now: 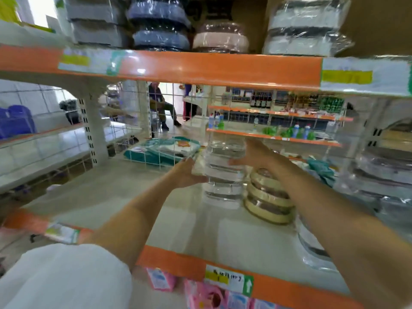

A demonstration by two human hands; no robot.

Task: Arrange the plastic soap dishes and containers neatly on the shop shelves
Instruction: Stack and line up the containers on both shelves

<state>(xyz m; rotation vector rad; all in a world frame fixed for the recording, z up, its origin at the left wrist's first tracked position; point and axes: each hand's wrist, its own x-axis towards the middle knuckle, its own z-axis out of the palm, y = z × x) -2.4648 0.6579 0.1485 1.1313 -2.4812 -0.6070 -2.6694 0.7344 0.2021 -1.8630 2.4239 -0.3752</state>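
Observation:
A tall stack of clear plastic containers [224,172] stands on the cream shelf [124,197] with the orange front edge. My left hand [186,175] presses flat against the stack's left side. Fingers straight, my right hand [250,153] lies against its upper right side. Right beside the clear stack sits a stack of cream-rimmed soap dishes [268,200], partly behind my right forearm. More wrapped clear containers [379,175] fill the right end of the shelf.
The upper shelf [200,68] carries wrapped stacks of grey, blue, pink and white containers [159,25]. A teal packet [162,150] lies behind the wire back grid. Pink boxes [207,295] sit on the shelf below. A seated person [160,105] is visible through the grid.

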